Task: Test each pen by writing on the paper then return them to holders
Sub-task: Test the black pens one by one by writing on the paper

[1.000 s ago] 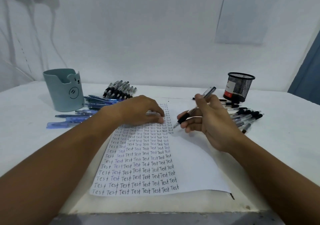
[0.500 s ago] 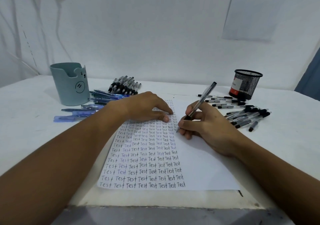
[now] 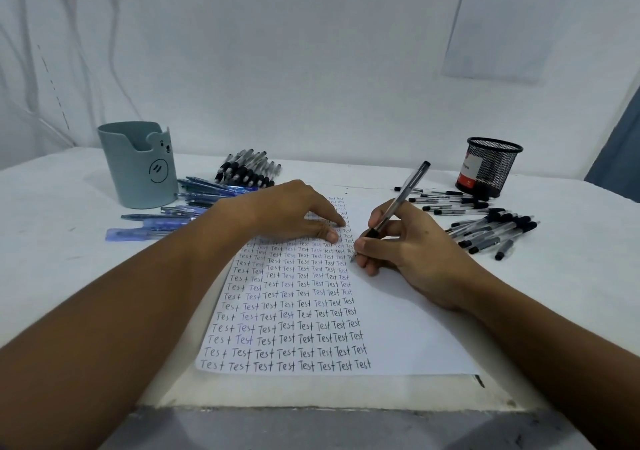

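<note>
- The left hand (image 3: 294, 214) is lying palm-down with its fingers straight, forearm reaching in from the lower left.
- The right hand (image 3: 405, 242) is curling its fingers in a pinching grip, wrist resting low.

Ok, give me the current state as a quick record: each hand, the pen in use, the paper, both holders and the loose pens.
left hand: flat on the paper, fingers straight, holding it down
right hand: writing grip on the pen
pen: clear barrel, tip at the paper beside the last written column
paper: left part filled with columns of "Test", right part blank
bear holder: far left, upright
mesh holder: far right, upright
left pens: loose on table beside bear holder
right pens: loose on table near mesh holder
</note>
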